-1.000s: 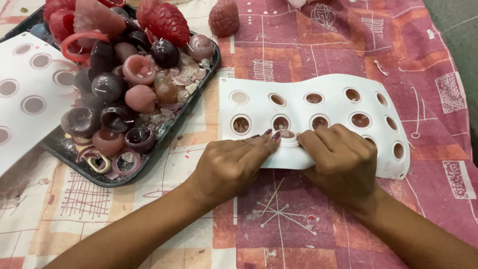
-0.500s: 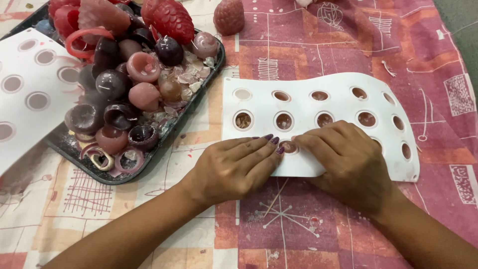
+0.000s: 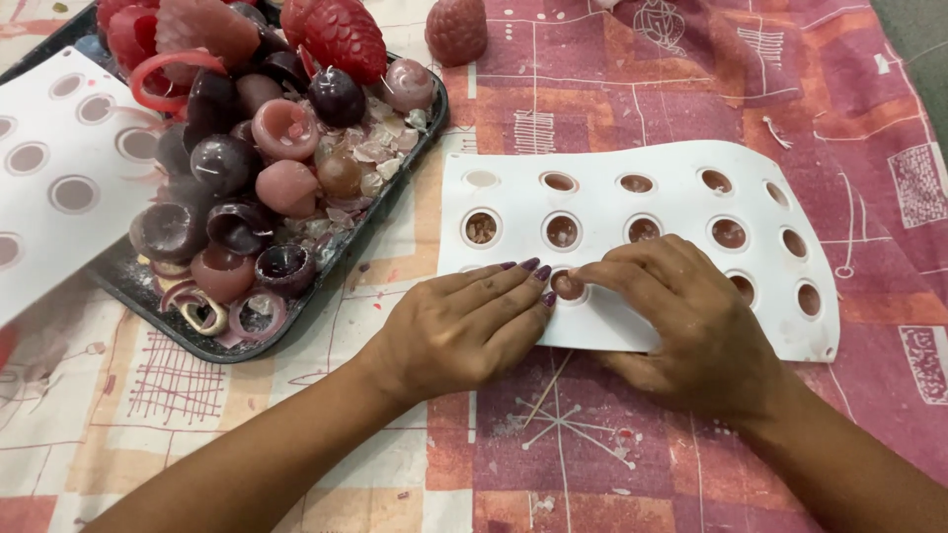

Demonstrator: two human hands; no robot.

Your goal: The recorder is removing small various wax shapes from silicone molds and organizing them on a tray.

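Both hands press on the near edge of the white silicone mould (image 3: pixel 632 232), left hand (image 3: pixel 464 331) flat with fingers extended, right hand (image 3: pixel 681 316) with fingers curled, pinching the mould's rim around one cavity (image 3: pixel 567 286); likely easing a piece free, which calls for flexing that cavity. The mould lies right of the dark tray (image 3: pixel 326 286) of maroon wax shells, its round cavities holding brownish residue.

Head view, close, steeply down over hands (image 3: pixel 583 316)

Both hands press on the near edge of a white mould (image 3: pixel 632 212): left hand (image 3: pixel 464 326) and right hand (image 3: pixel 691 321) meet around one reddish cavity (image 3: pixel 567 286). A dark tray (image 3: pixel 326 296) of wax shapes sits far left.
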